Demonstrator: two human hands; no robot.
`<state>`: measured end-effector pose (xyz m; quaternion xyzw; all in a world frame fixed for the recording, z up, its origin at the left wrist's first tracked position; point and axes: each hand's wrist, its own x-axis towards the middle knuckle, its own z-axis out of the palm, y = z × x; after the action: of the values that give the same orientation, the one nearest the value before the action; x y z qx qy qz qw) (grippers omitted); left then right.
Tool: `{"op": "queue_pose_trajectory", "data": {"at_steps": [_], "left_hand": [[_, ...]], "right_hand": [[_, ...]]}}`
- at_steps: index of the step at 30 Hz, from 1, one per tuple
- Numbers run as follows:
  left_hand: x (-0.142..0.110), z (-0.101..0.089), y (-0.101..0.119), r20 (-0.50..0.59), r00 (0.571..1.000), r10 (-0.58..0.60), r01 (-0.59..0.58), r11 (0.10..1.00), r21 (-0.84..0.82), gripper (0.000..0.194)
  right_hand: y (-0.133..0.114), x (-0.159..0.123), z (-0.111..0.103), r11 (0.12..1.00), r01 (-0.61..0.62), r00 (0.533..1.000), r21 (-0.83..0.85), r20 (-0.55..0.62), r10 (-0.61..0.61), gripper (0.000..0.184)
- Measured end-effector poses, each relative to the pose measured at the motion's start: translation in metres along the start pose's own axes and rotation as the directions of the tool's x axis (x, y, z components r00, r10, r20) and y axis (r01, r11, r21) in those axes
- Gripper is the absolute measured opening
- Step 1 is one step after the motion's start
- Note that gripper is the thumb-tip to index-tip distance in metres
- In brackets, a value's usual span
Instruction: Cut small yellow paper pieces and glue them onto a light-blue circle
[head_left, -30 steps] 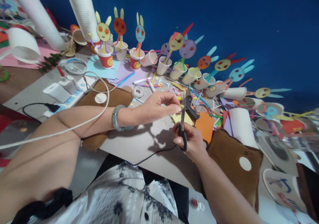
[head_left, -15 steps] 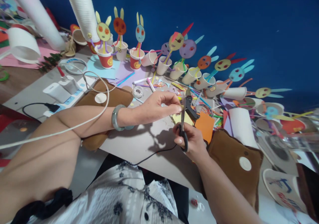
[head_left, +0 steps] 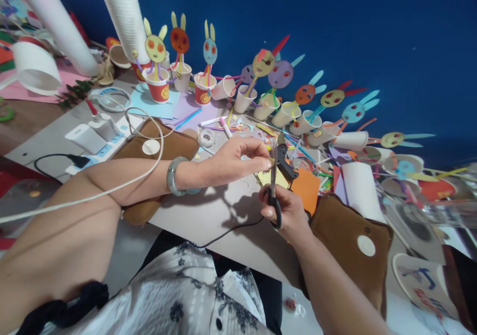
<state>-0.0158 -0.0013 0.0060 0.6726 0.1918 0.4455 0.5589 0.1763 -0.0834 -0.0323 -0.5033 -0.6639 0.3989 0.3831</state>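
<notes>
My right hand [head_left: 285, 208] grips a pair of scissors [head_left: 275, 178] by the black handles, blades pointing up and nearly together. Just left of the blades, my left hand [head_left: 242, 158] pinches a small piece, yellowish where it shows, at the fingertips; most of it is hidden by the fingers, so I cannot make out its kind. Behind the scissors lies a black glue gun [head_left: 286, 163]. Under and beside it are a yellow paper sheet [head_left: 274, 178] and an orange paper sheet [head_left: 306, 191].
Paper cups with rabbit-faced figures, such as a red cup [head_left: 158, 89], line the blue wall. Brown cushions [head_left: 350, 240] lie at both sides. A power strip [head_left: 100, 148] and a white cable [head_left: 126, 183] are at left. Paper scraps and markers litter the middle; a cup stack [head_left: 124, 24] stands behind.
Almost nothing differs. Both hands and the scissors hold the same position, and the view has shifted very slightly.
</notes>
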Motion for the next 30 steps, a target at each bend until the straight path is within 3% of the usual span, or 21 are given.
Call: {"op": "queue_pose_trajectory", "data": {"at_steps": [19,30], "left_hand": [[0.0001,-0.0003,0.0017,-0.009,1.000,-0.004,0.004,1.000,-0.007,0.012],[0.0012,-0.0004,0.0025,-0.023,0.999,0.025,-0.025,1.000,0.004,0.012]], "right_hand": [[0.0001,-0.0023,-0.0010,1.000,0.018,1.000,0.016,0.020,-0.018,0.058],[-0.0022,-0.0024,-0.0004,1.000,-0.030,1.000,0.005,0.006,0.030,0.061]]}}
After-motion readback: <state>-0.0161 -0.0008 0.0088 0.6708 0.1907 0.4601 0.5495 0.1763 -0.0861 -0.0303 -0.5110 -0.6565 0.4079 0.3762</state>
